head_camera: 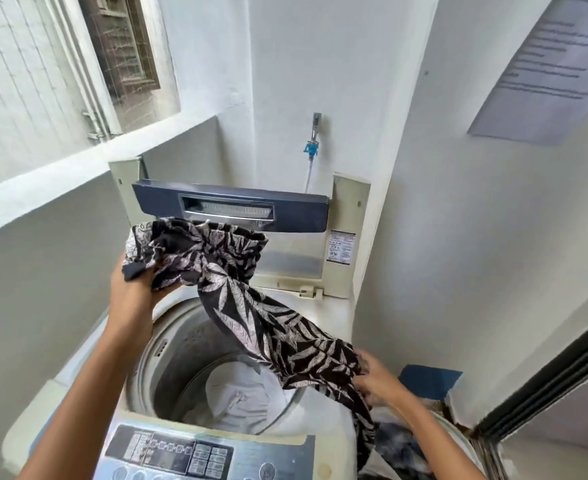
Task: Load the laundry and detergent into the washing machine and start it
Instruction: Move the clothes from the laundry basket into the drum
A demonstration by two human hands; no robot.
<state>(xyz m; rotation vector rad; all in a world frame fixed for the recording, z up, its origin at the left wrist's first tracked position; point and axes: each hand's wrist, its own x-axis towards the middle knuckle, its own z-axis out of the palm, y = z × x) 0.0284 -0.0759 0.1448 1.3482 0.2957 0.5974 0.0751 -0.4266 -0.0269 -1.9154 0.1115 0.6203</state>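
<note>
The top-loading washing machine (78, 362) stands below both grips, its lid (285, 261) folded upright behind them. Its open drum (168, 368) lies between the two grips and lower than the left one.

A black garment with a pale leaf print (251, 306) is stretched over the drum. Its long axis slants from the raised left grip (129, 282) down to the right grip (379, 375). Past the right grip, its tail hangs down outside the machine's rim. The gathered end points up and away, toward the lid.

The left grip is closed round a bunched handful of the upper end. The right grip is curled into the lower stretch of fabric, beyond the drum's right edge.

White laundry (237, 393) lies in the drum's bottom, beneath the span of cloth. More dark clothes (399, 441) sit below the right grip. The control panel (181, 452) is nearest the viewer, under both forearms. A blue-fitted tap (311, 147) sits on the wall, above the lid.
</note>
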